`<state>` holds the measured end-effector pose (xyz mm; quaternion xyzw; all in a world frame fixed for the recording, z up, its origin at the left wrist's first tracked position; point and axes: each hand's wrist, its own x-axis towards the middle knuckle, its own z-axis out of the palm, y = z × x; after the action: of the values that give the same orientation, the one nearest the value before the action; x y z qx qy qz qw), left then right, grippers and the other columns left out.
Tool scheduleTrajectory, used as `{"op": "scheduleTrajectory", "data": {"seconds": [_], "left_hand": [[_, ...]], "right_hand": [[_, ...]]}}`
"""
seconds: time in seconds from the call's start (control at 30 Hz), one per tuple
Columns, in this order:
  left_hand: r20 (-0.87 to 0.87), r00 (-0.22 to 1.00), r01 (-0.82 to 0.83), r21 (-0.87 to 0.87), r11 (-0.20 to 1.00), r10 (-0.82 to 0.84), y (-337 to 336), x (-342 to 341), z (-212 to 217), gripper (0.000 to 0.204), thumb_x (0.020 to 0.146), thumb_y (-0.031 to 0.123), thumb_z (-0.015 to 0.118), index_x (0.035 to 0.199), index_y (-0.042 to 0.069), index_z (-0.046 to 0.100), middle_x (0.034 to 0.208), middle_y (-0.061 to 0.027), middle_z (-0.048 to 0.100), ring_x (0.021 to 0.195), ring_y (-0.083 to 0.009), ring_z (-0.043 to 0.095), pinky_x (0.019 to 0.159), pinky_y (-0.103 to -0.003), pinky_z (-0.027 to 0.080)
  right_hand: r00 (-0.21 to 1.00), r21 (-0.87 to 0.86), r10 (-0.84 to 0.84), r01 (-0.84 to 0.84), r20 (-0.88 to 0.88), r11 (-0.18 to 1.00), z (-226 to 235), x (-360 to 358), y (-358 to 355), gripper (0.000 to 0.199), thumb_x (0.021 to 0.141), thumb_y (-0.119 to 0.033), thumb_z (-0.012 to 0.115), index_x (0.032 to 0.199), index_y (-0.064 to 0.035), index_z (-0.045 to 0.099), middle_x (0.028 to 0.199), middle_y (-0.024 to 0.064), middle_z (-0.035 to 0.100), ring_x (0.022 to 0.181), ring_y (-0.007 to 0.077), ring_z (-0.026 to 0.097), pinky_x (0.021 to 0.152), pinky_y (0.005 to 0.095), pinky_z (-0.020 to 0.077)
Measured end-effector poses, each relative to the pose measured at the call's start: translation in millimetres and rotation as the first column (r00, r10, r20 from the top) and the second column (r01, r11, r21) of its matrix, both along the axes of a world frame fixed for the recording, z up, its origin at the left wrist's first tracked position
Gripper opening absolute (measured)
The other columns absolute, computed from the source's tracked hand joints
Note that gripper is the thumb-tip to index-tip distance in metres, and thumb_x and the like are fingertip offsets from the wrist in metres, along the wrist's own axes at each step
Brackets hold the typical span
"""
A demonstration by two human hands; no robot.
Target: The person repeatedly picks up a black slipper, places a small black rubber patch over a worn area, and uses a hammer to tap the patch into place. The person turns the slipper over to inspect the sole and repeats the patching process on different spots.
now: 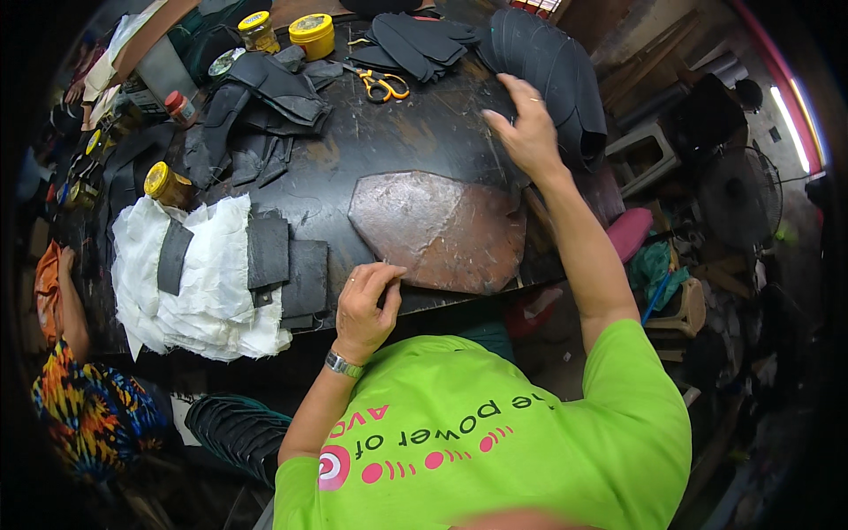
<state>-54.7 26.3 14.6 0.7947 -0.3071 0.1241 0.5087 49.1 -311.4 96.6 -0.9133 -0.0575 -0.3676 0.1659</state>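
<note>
My left hand is curled at the table's near edge, its fingertips pinched together by the lower left corner of a worn brown board. Whatever may be between those fingers is too small to make out. Reaching farther out, my right hand has its thumb and fingers apart and nothing in it. It is beside a curved, fanned stack of black sheet pieces; whether it touches them I cannot tell. The brown board lies flat between my two hands.
White cloth pieces and dark grey rectangles lie left. Orange-handled scissors, black cut pieces and yellow-lidded jars are farther back. A fan stands right; another person's arm shows far left.
</note>
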Motion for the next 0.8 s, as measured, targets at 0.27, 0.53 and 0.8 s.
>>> {"op": "scheduleTrajectory", "data": {"seconds": [0.27, 0.53, 0.8], "left_hand": [[-0.004, 0.998, 0.055, 0.046, 0.997, -0.055, 2.3, 3.1, 6.8, 0.013, 0.083, 0.003, 0.071, 0.095, 0.005, 0.071, 0.086, -0.0099, 0.068, 0.079, -0.0288, 0.065, 0.072, -0.038, 0.05], [-0.05, 0.993, 0.107, 0.087, 0.99, -0.103, 1.9, 7.2, 7.1, 0.014, 0.081, 0.001, 0.072, 0.094, 0.005, 0.072, 0.084, -0.0097, 0.069, 0.075, -0.0279, 0.065, 0.069, -0.037, 0.049], [-0.04, 0.993, 0.111, 0.098, 0.989, -0.107, 2.4, 7.6, 7.4, 0.015, 0.08, 0.001, 0.072, 0.094, 0.004, 0.072, 0.083, -0.0088, 0.069, 0.074, -0.0268, 0.064, 0.068, -0.036, 0.049]], "right_hand": [[0.903, 0.443, -0.321, 0.422, -0.287, 0.791, -54.6, 196.6, -9.0, 0.062, 0.082, -0.03, 0.08, 0.13, 0.003, 0.061, 0.115, 0.0199, 0.069, 0.101, 0.0288, 0.068, 0.083, 0.039, 0.0551], [0.796, 0.773, -0.269, 0.598, -0.542, 0.214, -60.4, 266.8, -48.6, 0.056, 0.067, -0.019, 0.091, 0.107, 0.0121, 0.067, 0.113, 0.0241, 0.068, 0.098, 0.0312, 0.066, 0.084, 0.0381, 0.0516], [0.975, 0.931, -0.111, 0.216, -0.192, 0.294, -40.8, 263.9, -37.8, 0.032, 0.066, 0.002, 0.084, 0.089, 0.0, 0.061, 0.076, 0.0105, 0.064, 0.061, 0.021, 0.062, 0.052, 0.0324, 0.0508]]}}
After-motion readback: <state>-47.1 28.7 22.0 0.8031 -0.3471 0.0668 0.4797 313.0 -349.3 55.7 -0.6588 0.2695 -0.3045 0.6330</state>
